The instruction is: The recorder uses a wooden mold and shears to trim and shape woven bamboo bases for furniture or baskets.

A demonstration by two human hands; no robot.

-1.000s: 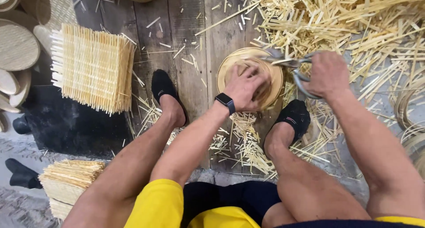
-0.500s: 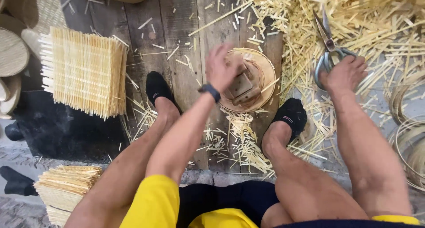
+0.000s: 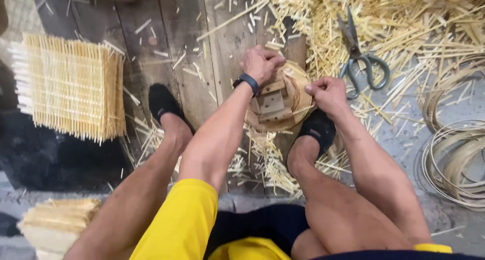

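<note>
Scanning from the left edge across to the right:
Loose stack, bottom left: one pile of pale cut splints (image 3: 53,224) on the floor, partly cut off by the frame.
Woven mats: one thick stack of square woven bamboo mats (image 3: 70,85) with bristling ends; the count of sheets in it cannot be told.
Feet: two, in black shoes; the left shoe (image 3: 162,104) rests on the wooden floor planks (image 3: 202,48), the right shoe (image 3: 318,130) just below the work.
Left hand: left hand (image 3: 261,63), watch at the wrist, fingers curled over the top rim of the round bamboo tray (image 3: 280,101), pressing it down.
Work piece: one round tray, lying between the feet on the planks, a small wooden block frame (image 3: 272,102) set inside it.
Right hand: right hand (image 3: 328,93), fingertips pinched on a thin strip at the tray's right rim.
Scissors: one pair of scissors (image 3: 361,58), lying free on the straw-like offcuts (image 3: 424,22), apart from both hands.
Rim coils: two bundles of coiled bamboo strip (image 3: 454,159) at the right, as far as I can tell.
Risk, strip: pulled too hard, the pinched strip would likely snap or slide out of the weave.
Risk, tray: if the left hand's pressure eases, the rim could spring or turn.
Risk, skin: splinter ends and open blades nearby could cut a finger or bare leg.
</note>
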